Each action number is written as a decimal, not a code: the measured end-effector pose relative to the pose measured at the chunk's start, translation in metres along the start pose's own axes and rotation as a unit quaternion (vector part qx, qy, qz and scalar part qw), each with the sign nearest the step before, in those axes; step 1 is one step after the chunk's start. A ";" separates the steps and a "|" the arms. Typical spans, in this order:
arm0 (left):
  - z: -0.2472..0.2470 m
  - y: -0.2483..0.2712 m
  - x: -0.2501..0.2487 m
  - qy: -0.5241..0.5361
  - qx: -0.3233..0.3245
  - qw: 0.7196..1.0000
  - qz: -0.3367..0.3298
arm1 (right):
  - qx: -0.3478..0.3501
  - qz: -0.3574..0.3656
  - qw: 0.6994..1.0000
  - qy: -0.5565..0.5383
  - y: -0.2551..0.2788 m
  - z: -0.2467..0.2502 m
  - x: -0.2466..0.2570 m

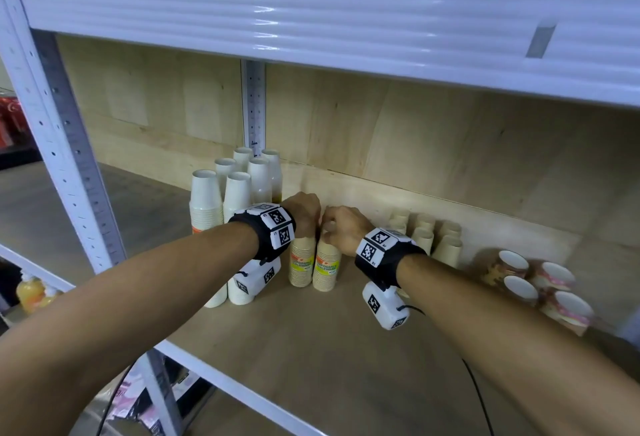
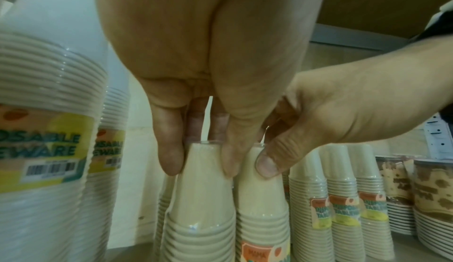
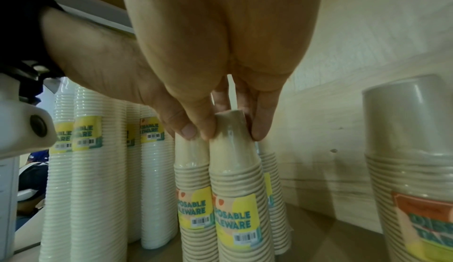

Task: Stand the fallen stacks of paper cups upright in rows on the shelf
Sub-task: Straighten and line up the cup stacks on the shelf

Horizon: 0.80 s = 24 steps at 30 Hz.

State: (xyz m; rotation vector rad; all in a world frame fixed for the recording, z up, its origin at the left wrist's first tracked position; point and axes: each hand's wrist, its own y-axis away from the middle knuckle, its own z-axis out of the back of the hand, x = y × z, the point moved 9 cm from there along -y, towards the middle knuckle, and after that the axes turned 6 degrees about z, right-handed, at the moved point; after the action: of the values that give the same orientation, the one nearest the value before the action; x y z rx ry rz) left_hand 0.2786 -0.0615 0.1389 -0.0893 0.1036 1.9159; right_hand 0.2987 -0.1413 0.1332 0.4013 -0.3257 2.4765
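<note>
Two wrapped stacks of beige paper cups stand upright side by side mid-shelf. My left hand [image 1: 306, 224] pinches the top of the left beige stack [image 1: 300, 264] from above, and the left wrist view shows its fingertips [image 2: 171, 165] round that stack's top cup [image 2: 203, 198]. My right hand [image 1: 329, 227] pinches the top of the right beige stack [image 1: 325, 269]; in the right wrist view the thumb and fingers [image 3: 259, 130] squeeze its top [image 3: 232, 169]. A third beige stack [image 3: 272, 188] stands just behind them.
Tall white cup stacks [image 1: 207, 200] stand in rows to the left. More beige stacks [image 1: 426, 231] stand to the right, with patterned cup stacks [image 1: 533, 279] beyond. The wooden shelf board [image 1: 311, 349] lies bare in front. The upper shelf beam [image 1: 311, 20] hangs overhead.
</note>
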 end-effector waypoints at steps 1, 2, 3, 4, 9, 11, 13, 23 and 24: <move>0.001 0.002 -0.002 0.010 0.002 1.000 -0.004 | 0.000 0.000 1.000 -0.005 0.003 0.001 -0.001; 0.003 0.004 -0.004 0.022 0.006 1.000 -0.008 | -0.003 0.000 1.000 -0.010 0.006 0.002 -0.001; 0.005 0.007 -0.008 0.033 0.010 0.999 -0.014 | -0.007 0.001 1.000 -0.013 0.010 0.005 -0.001; 0.006 0.009 -0.012 0.041 0.013 0.999 -0.020 | -0.011 0.001 1.000 -0.014 0.014 0.008 -0.002; 0.014 0.021 -0.038 0.060 0.013 0.997 -0.055 | -0.023 -0.024 0.999 -0.003 0.035 0.025 -0.016; 0.017 0.023 -0.050 0.064 0.006 0.996 -0.067 | -0.025 -0.044 0.999 0.004 0.043 0.030 -0.025; 0.017 0.024 -0.062 0.057 0.001 0.995 -0.078 | -0.032 -0.062 0.997 0.011 0.053 0.036 -0.033; 0.010 0.020 -0.120 0.077 0.008 0.990 -0.118 | -0.054 -0.113 0.991 0.038 0.092 0.061 -0.073; 0.008 0.020 -0.125 0.078 0.010 0.989 -0.122 | -0.054 -0.118 0.991 0.036 0.095 0.063 -0.078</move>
State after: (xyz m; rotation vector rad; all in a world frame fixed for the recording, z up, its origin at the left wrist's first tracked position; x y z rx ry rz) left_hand 0.3025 -0.1839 0.1611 -0.2296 0.2074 1.6619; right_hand 0.3147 -0.2774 0.1503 0.2869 -0.3597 2.2255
